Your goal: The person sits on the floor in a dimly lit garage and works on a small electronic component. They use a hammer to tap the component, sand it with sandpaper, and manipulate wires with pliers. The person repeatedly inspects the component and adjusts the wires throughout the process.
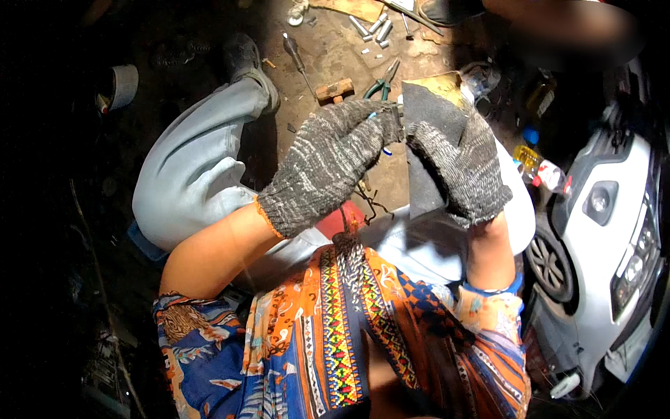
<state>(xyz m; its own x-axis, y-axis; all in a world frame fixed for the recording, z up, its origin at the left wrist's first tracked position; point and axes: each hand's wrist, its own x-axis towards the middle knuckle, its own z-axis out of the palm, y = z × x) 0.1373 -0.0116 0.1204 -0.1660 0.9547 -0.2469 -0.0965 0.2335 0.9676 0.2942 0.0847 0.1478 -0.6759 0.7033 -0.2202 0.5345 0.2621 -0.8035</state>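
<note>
Both my hands wear grey knitted gloves and meet in front of me, above the ground between my bent legs. My left hand (317,157) is closed, its fingertips pinching something small that the glove mostly hides. Close against those fingertips, my right hand (474,171) grips a dark grey sheet of sandpaper (434,105) with a yellowish back showing at its top corner. The sheet hangs down past my right palm toward my lap. Just beyond my left hand lie a wooden-headed hammer (335,91) and green-handled pliers (383,82).
A screwdriver (294,54) and several short metal cylinders (373,29) lie farther out on the ground. Below my hands are a red piece (340,221) and dark twisted wire (375,202). Bottles (536,162) and a white car (604,202) stand at the right. A blurred bare limb shows at the top right.
</note>
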